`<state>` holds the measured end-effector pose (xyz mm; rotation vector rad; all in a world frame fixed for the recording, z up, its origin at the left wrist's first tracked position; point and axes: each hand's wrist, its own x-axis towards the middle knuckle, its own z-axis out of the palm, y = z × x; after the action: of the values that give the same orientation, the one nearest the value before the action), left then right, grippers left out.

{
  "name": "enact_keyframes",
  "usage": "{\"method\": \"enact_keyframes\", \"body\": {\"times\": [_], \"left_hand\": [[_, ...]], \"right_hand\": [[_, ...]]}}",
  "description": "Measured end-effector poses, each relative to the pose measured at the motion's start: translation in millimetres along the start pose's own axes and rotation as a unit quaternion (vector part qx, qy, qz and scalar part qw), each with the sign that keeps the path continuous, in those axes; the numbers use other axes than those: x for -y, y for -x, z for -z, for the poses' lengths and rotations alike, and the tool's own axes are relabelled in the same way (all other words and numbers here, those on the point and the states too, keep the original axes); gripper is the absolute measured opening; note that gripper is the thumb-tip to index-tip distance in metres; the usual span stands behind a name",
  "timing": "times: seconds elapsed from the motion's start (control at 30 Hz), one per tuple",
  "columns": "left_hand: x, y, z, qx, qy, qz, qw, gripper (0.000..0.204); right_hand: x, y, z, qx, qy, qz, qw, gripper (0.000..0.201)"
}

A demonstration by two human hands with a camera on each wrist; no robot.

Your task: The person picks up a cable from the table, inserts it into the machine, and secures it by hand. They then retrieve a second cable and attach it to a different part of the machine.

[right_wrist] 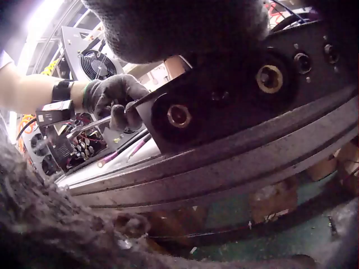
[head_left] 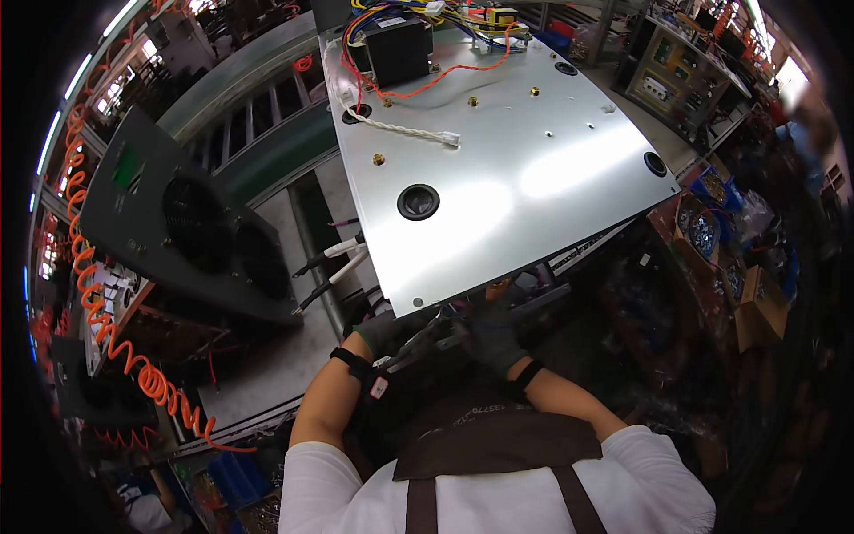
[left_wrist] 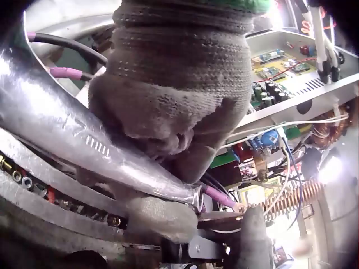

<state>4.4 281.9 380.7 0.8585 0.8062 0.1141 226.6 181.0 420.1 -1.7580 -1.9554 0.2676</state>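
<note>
My left hand (head_left: 388, 334), in a grey knit glove, is at the near edge of a large metal chassis. In the left wrist view the gloved left hand (left_wrist: 168, 95) curls its fingers round a shiny steel tool (left_wrist: 84, 134) with a tapering handle. Just past the tool's narrow end lies a cable with a purple sleeve (left_wrist: 220, 196), near a copper coil (left_wrist: 291, 199). My right hand (head_left: 494, 340), also gloved, reaches under the chassis's front edge. From the right wrist, that glove (right_wrist: 185, 28) covers part of a black panel (right_wrist: 224, 106) with brass-ringed terminals; its fingertips are hidden.
The chassis's silver plate (head_left: 480, 240) carries a black transformer (head_left: 398, 52) and loose wires at the back. A dark fan panel (head_left: 182, 222) leans at left beside a coiled orange hose (head_left: 156, 383). Bins of small parts (head_left: 703, 222) and a cardboard box (head_left: 762, 307) are at right.
</note>
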Motion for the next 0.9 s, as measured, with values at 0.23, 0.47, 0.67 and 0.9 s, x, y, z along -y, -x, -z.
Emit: {"method": "enact_keyframes", "body": {"times": [0.23, 0.47, 0.67, 0.9], "left_hand": [[-29.6, 17.4, -33.3, -0.083, -0.227, 0.037, 0.97, 0.04], [-8.3, -13.2, -32.5, -0.134, -0.499, -0.034, 0.855, 0.04], [-39.0, 8.7, -79.5, -0.16, -0.601, -0.106, 0.776, 0.032], [-38.2, -2.0, -78.5, -0.174, -0.573, -0.082, 0.797, 0.03]], "right_hand": [[2.1, -1.9, 6.8, -0.024, 0.014, 0.032, 0.999, 0.032], [-1.9, -0.9, 1.8, -0.047, 0.001, 0.036, 0.998, 0.032], [-3.0, 0.5, -0.9, -0.053, 0.017, 0.033, 0.998, 0.032], [-1.7, -0.5, -1.1, -0.005, 0.037, -0.003, 0.999, 0.031]]}}
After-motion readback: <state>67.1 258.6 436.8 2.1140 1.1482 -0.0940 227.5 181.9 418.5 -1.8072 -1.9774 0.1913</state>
